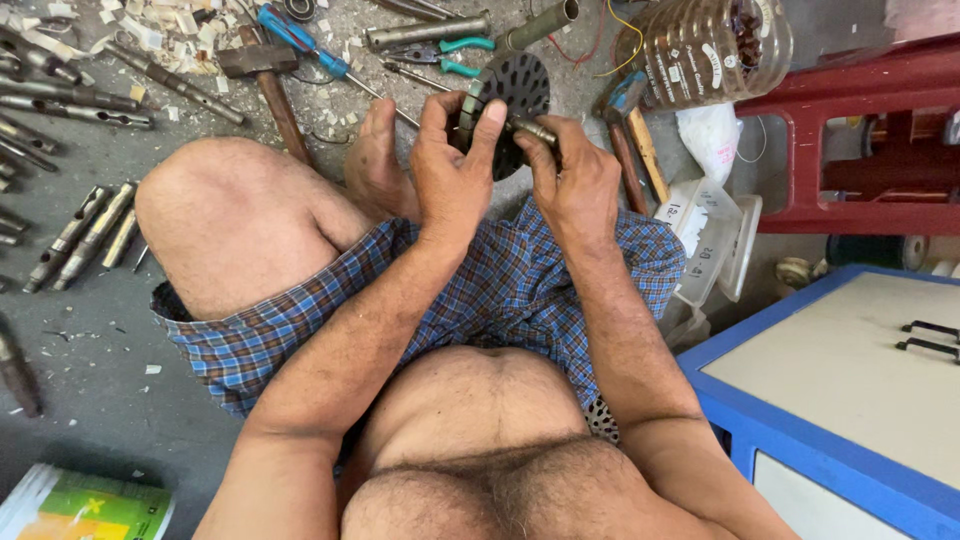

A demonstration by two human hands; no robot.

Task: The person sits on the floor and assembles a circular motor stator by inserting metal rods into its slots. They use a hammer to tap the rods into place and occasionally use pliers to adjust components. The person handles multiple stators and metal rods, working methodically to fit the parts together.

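Both hands meet over the person's lap, just above the checked shorts (520, 290). Left hand (455, 165) wraps its fingers over the near rim of a round, dark metal disc (515, 95) pierced with many small holes, holding it upright on edge. Right hand (580, 180) is closed around a short metal rod (530, 128) that lies against the face of the disc near its middle.

Beyond the disc, on the grey floor (100, 350), lie a hammer (265, 75) with a wooden handle, a blue-handled screwdriver (300, 38), teal-handled pliers (450, 55) and two steel tubes (430, 30). White chips of paper (170, 25) are scattered at the top left. A second hammer (625, 120) rests just right of the right hand.

A clear plastic jar (715, 45) lies on its side at the top right; it holds a dark reddish mass, too indistinct to name. Below it stands a white plastic tub (720, 245); its contents cannot be made out. A red stool (860, 130) stands behind, and a blue cabinet (800, 430) with a pale top fills the lower right corner.

More steel rods (85, 235) lie along the left edge, and a green and yellow booklet (90, 505) sits at the bottom left.
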